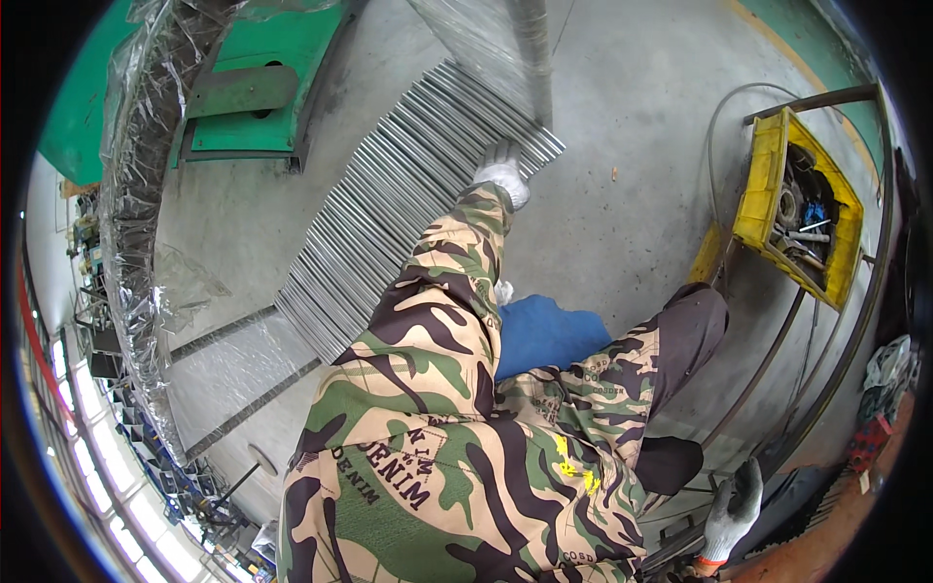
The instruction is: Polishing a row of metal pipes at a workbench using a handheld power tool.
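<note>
My left hand (pixel 502 175), in a white work glove, reaches forward. It lies with its fingers stretched out on the near right end of a long row of shiny metal tubes (pixel 389 194). The tubes lie side by side, slanting from lower left to upper right, and my sleeve hides part of them. At the lower right is my right hand (pixel 734 515), in a white and grey glove with an orange cuff. Its fingers look extended and hold nothing I can see, beside dark metal bars. Blue cloth (pixel 549 335) shows past my left sleeve.
On the right a yellow crate (pixel 763 194) with metal parts rests on a metal frame. A film-wrapped post (pixel 136 194) and a green metal panel (pixel 267 73) stand at the left. Clear plastic film (pixel 496 49) hangs over the tubes' far end.
</note>
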A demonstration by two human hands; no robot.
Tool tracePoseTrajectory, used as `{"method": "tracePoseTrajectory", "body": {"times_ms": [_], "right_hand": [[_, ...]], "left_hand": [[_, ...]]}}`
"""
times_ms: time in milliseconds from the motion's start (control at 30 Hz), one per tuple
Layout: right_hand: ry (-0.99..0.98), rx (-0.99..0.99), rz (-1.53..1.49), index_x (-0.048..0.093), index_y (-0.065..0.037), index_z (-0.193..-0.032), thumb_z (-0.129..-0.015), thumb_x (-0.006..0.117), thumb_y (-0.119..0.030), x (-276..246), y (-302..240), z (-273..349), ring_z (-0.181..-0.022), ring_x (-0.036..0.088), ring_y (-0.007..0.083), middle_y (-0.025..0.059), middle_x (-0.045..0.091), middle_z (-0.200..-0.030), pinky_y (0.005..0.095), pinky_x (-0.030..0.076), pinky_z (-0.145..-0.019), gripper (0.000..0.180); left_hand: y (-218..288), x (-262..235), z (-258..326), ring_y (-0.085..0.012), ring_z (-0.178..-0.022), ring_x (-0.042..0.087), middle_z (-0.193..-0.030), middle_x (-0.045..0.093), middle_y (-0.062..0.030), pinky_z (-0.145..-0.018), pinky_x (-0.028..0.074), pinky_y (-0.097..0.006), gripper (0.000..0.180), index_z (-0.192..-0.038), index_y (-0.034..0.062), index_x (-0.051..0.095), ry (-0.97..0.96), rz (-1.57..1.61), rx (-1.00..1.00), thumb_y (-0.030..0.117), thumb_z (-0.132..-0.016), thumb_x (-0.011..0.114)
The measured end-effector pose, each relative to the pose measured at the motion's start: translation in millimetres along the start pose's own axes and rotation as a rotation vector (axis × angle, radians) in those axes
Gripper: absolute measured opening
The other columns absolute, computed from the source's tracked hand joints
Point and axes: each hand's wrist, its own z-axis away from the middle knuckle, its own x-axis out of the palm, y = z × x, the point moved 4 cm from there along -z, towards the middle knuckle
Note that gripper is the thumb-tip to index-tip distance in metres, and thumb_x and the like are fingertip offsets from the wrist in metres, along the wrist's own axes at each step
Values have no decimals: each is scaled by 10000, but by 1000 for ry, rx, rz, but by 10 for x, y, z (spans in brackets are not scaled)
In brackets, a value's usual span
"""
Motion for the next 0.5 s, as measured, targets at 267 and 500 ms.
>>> {"method": "tracePoseTrajectory", "body": {"times_ms": [267,500], "right_hand": [[11,9,56,579,31,-1533,-997,651,57,-37,-85,51,-1176,708,209,172,715,-1388,337,545,-1037,542],[-22,66,46,555,59,-1530,-867,681,135,-82,-239,73,-1252,703,289,207,674,-1439,392,540,-1092,679]], "left_hand": [[302,-456,66,-409,-1577,328,-1703,375,-159,-1312,251,-559,890,-1646,87,410,-126,-277,73,401,-882,740],[524,-623,15,-340,-1574,341,-1672,417,-148,-1322,230,-547,850,-1640,76,406,-305,-410,129,366,-890,678]]}}
